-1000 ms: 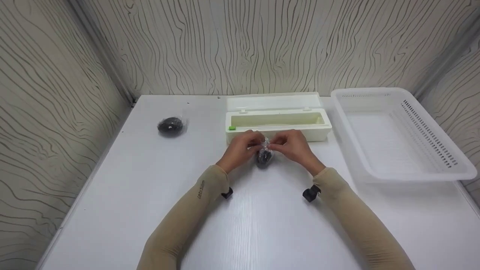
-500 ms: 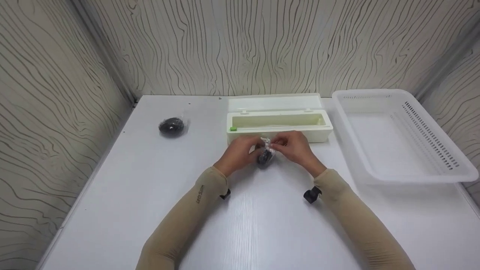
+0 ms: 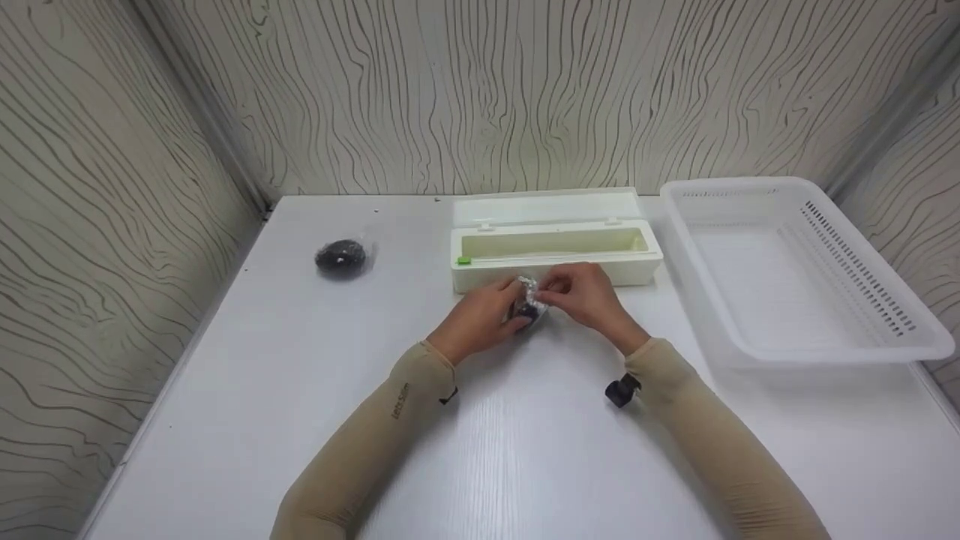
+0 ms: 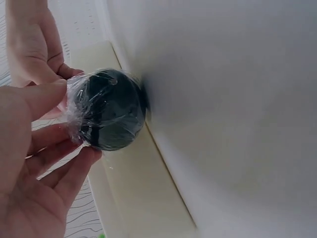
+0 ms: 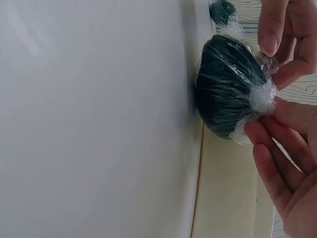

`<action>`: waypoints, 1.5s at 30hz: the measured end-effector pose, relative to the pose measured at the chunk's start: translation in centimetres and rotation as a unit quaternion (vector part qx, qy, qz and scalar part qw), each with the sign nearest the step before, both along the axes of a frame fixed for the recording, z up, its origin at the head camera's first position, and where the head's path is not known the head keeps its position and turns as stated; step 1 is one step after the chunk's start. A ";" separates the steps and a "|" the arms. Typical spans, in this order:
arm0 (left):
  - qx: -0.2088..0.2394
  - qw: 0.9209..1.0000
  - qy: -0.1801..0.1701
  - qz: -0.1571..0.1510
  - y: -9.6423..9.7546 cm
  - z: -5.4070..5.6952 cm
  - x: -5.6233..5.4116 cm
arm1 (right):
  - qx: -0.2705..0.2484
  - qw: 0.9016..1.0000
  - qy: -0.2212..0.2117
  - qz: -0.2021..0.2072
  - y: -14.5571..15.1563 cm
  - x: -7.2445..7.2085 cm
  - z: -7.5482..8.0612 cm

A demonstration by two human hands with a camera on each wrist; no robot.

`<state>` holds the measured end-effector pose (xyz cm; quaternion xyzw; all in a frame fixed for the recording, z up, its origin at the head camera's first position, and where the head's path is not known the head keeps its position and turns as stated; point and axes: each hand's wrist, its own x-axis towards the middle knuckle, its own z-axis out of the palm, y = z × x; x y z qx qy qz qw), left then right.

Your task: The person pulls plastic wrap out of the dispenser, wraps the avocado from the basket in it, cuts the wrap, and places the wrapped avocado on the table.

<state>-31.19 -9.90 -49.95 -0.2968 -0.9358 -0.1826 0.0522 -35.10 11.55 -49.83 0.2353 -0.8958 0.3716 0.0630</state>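
Observation:
A dark avocado-shaped fruit (image 4: 117,111), wrapped in clear cling film, stands at the front of a white film dispenser box (image 3: 559,271). My left hand (image 3: 477,319) holds the wrapped fruit between thumb and fingers from the left. Across from it, my right hand (image 3: 589,296) pinches the gathered cling film (image 5: 262,97) at the fruit's upper end. Both hands' fingertips sit close together there, seen in the right wrist view. In the head view the left hand covers part of the fruit.
A second dark film-wrapped fruit (image 3: 340,258) lies at the table's back left. The dispenser's lid (image 3: 545,206) is raised, and a green slider (image 3: 463,261) sits at its left end. A white plastic basket (image 3: 757,285) stands on the right. Patterned walls (image 3: 480,97) border the table.
My left hand has shifted its fingers from the film end down around the fruit's side, its thumb now across the front. My right hand keeps pinching the film in nearly the same spot.

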 end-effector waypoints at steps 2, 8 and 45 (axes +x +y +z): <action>0.003 1.000 0.000 0.003 0.1 -0.1 0.0 | 0.000 1.000 -0.003 0.006 0.1 -0.1 0.0; 0.014 1.000 0.010 0.005 0.3 -0.7 -0.2 | -0.028 0.997 -0.059 0.045 0.8 -0.3 0.4; 0.102 0.981 -0.105 -0.126 -2.1 -1.1 -2.7 | -0.001 0.977 -0.108 0.185 3.2 0.2 -1.0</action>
